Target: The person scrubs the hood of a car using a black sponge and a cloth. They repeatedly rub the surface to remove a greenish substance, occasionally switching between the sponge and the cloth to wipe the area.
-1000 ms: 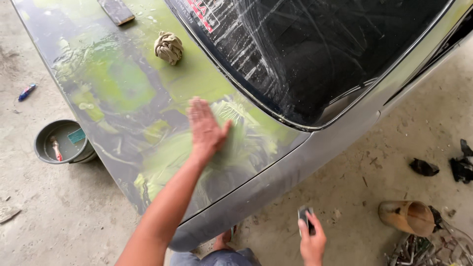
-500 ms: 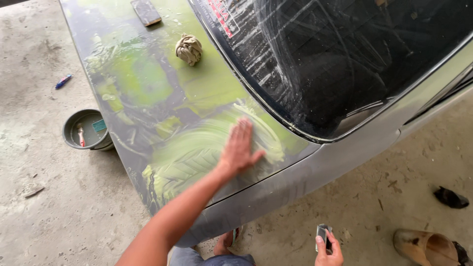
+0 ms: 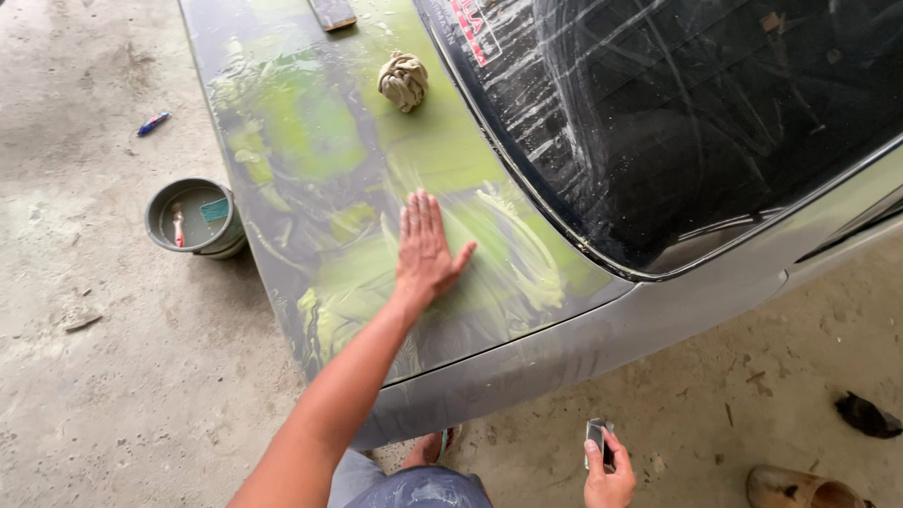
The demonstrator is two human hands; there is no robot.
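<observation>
**A flat hand on a wet car panel**

The left hand (image 3: 428, 246) lies flat on the car panel (image 3: 310, 141). Its fingers are straight and pressed close together, and the thumb sticks out to the side. The palm touches the panel right where the green patch meets some pale, wet streaks. The panel is grey with big green patches, and it looks wet and smeared.

The right hand (image 3: 609, 477) is low down, well apart from the panel, above the concrete floor (image 3: 103, 404). It pinches a small dark sanding block (image 3: 598, 442) between the thumb and the fingers. The block stands upright in the hand.

A crumpled rag (image 3: 403, 80) sits on the panel, higher up than the left hand and near the dark car window (image 3: 696, 122). The window has white wet streaks all over it. A flat dark block (image 3: 332, 12) lies at the top edge of the panel.

On the floor, just beside the panel, stands a round grey bucket (image 3: 195, 218) with water and small things in it. A small blue pen-like thing (image 3: 153, 122) lies farther off on the floor. A brown sandal (image 3: 800, 489) lies near the right hand.
</observation>
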